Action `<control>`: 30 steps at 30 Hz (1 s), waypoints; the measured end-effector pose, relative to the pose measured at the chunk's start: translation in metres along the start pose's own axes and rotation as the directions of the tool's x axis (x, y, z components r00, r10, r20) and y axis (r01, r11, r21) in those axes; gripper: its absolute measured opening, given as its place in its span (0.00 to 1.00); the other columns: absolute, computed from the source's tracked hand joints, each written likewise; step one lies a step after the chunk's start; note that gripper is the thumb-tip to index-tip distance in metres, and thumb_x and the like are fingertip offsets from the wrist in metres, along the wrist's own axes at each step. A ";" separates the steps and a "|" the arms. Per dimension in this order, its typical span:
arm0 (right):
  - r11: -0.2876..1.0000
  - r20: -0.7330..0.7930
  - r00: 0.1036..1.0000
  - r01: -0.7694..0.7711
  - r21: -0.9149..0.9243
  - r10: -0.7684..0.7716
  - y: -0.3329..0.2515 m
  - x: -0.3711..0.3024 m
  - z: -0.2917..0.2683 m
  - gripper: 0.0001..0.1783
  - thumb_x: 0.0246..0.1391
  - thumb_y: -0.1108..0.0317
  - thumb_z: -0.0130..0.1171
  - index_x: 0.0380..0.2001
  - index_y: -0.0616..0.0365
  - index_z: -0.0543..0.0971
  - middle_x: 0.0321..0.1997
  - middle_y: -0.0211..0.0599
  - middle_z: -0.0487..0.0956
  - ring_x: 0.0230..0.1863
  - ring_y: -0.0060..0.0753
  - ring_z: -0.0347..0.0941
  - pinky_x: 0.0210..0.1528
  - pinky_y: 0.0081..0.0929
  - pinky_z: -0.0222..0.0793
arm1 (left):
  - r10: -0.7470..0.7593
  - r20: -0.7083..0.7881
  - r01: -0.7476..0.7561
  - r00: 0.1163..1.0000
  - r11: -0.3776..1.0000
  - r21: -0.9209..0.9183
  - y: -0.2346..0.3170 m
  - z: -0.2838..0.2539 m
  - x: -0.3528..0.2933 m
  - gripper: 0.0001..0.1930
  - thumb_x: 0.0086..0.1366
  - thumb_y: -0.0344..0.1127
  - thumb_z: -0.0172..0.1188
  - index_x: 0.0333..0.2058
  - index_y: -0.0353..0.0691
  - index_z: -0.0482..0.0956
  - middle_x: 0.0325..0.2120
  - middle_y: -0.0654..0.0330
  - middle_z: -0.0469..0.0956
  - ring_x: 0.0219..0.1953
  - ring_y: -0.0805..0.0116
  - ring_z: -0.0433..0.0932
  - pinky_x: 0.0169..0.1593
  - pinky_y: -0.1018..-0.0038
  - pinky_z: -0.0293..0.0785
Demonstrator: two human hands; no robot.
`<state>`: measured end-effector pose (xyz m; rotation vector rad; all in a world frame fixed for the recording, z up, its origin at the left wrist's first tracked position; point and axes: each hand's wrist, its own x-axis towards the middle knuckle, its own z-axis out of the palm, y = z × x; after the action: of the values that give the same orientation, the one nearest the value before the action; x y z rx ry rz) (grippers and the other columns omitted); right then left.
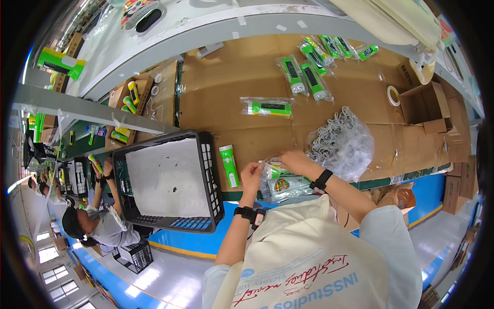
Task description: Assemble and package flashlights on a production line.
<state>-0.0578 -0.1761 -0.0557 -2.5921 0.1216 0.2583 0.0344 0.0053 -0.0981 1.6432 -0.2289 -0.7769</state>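
Observation:
My left hand [251, 176] is closed, pinching the edge of a clear plastic bag [268, 181] at the table's near edge. Inside or just under that plastic, a green and white flashlight [277, 171] shows partly. My right hand [297, 162] is bent over the bag's other side with its fingers closed; the fingertips seem to grip the plastic. A stack of printed clear bags [293, 183] lies beneath. To the left of my left hand rests a loose green flashlight [229, 166]. A pile of grey cords [337, 135] on plastic sits right beside my right hand.
A black crate [208, 180] lined with white sheet stands at left. Beyond my hands lies a bagged flashlight [270, 108], with several more [314, 81] farther back. A tape roll [393, 96] and open cardboard box [425, 105] are right. Another person [105, 224] works at left.

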 end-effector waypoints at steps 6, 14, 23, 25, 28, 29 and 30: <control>0.990 0.076 0.988 -0.135 0.047 0.132 0.009 -0.018 -0.016 0.08 0.49 0.65 0.55 0.30 0.56 0.78 0.33 0.44 0.77 0.37 0.49 0.74 0.36 0.43 0.70 | 0.007 0.005 -0.007 1.000 0.999 -0.052 0.015 0.004 -0.001 0.05 0.59 0.28 0.58 0.29 0.32 0.77 0.24 0.63 0.78 0.27 0.80 0.73 0.32 0.81 0.69; 0.959 -0.524 0.847 0.216 0.184 -0.090 -0.033 -0.039 -0.060 0.10 0.49 0.63 0.58 0.30 0.57 0.74 0.31 0.37 0.74 0.36 0.43 0.71 0.38 0.36 0.68 | 0.294 0.185 -0.335 0.938 0.906 0.258 0.064 0.035 -0.015 0.03 0.60 0.24 0.55 0.31 0.29 0.74 0.25 0.58 0.77 0.29 0.76 0.74 0.34 0.79 0.71; 0.914 -0.587 0.807 0.287 0.286 -0.069 -0.046 -0.065 -0.086 0.11 0.45 0.65 0.61 0.25 0.58 0.70 0.32 0.35 0.73 0.34 0.40 0.70 0.33 0.31 0.67 | 0.579 0.363 -0.681 0.730 0.576 0.452 0.155 0.061 -0.061 0.06 0.52 0.18 0.53 0.29 0.34 0.72 0.26 0.54 0.73 0.32 0.53 0.71 0.37 0.65 0.66; 0.892 -0.663 0.745 0.349 0.286 -0.078 -0.057 -0.071 -0.092 0.12 0.45 0.65 0.61 0.24 0.58 0.69 0.31 0.34 0.73 0.33 0.39 0.70 0.32 0.31 0.67 | 0.654 0.391 -0.743 0.648 0.428 0.515 0.172 0.055 -0.069 0.06 0.51 0.19 0.53 0.29 0.35 0.72 0.26 0.56 0.73 0.32 0.56 0.72 0.41 0.62 0.65; 0.902 -0.694 0.706 0.380 0.203 -0.141 -0.062 -0.079 -0.098 0.12 0.44 0.66 0.62 0.24 0.58 0.69 0.31 0.34 0.73 0.34 0.38 0.71 0.31 0.31 0.67 | 0.728 0.337 -0.772 0.597 0.407 0.489 0.203 0.043 -0.087 0.05 0.52 0.20 0.54 0.28 0.37 0.71 0.25 0.58 0.73 0.32 0.58 0.71 0.45 0.61 0.65; 0.922 -0.704 0.684 0.372 0.108 -0.193 -0.059 -0.084 -0.097 0.12 0.44 0.66 0.62 0.25 0.58 0.69 0.32 0.34 0.73 0.35 0.37 0.71 0.31 0.30 0.68 | 0.753 0.226 -0.743 0.618 0.467 0.478 0.207 0.034 -0.091 0.04 0.55 0.22 0.53 0.28 0.37 0.71 0.26 0.59 0.73 0.32 0.61 0.72 0.45 0.63 0.66; 0.931 -0.707 0.662 0.365 0.014 -0.249 -0.056 -0.088 -0.095 0.12 0.44 0.66 0.62 0.25 0.58 0.69 0.32 0.34 0.73 0.36 0.37 0.72 0.31 0.30 0.68 | 0.765 0.107 -0.712 0.635 0.525 0.466 0.211 0.023 -0.097 0.02 0.58 0.23 0.52 0.29 0.37 0.70 0.26 0.59 0.74 0.32 0.64 0.72 0.45 0.65 0.66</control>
<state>-0.1212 -0.1742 0.0707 -2.3571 -0.0399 -0.8457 0.0048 -0.0099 0.1331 1.7905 -1.0487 0.0676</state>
